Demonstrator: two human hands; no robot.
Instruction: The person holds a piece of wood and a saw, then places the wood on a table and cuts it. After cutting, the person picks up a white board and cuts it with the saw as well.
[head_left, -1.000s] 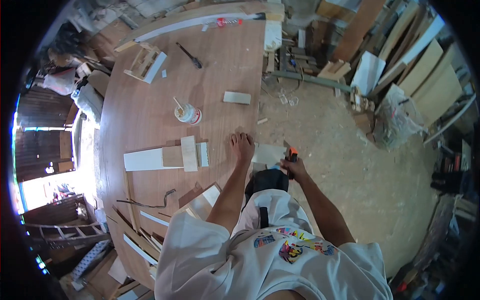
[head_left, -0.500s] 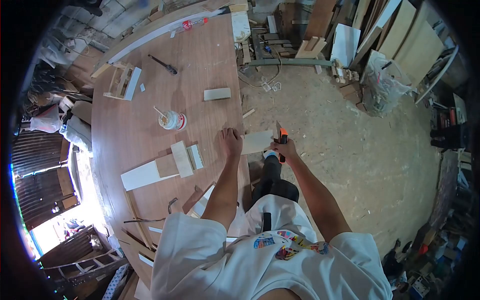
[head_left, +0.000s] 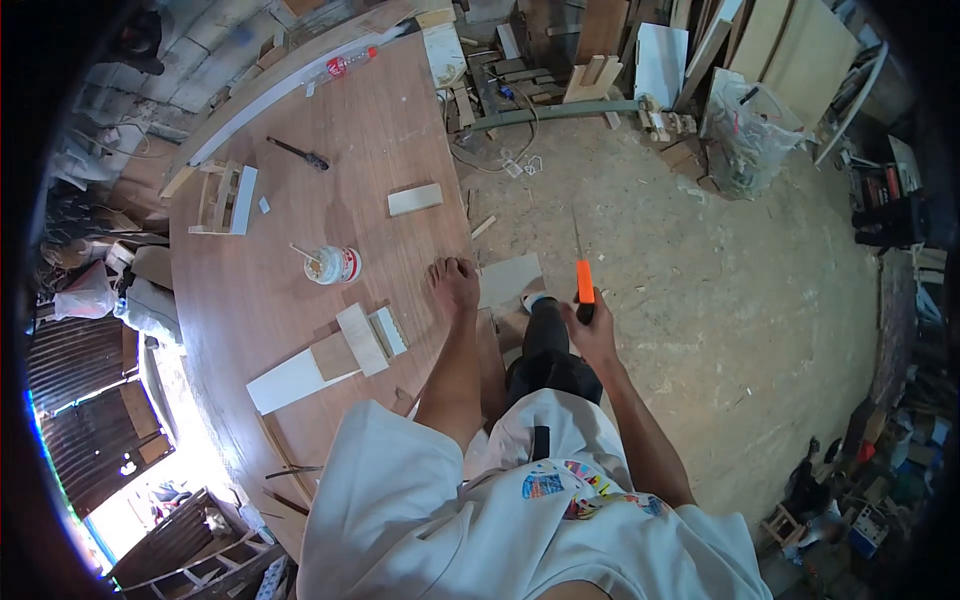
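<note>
One broad brown tabletop carries everything. Off its edge juts the pale thin board, hanging over the floor. My left hand lies flat and spread at that edge, just beside the board's inner end. My right hand is closed round the orange-handled saw, blade pointing away, clear of the wood. Sawing well, I judge, calls for firm weight near the cut and light, straight strokes.

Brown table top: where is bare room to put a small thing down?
Bare: the far stretch between the black-handled screwdriver and the pale wooden block; also between the white glue pot and the left hand. Crowded: the near edge around the white board with offcuts.
</note>
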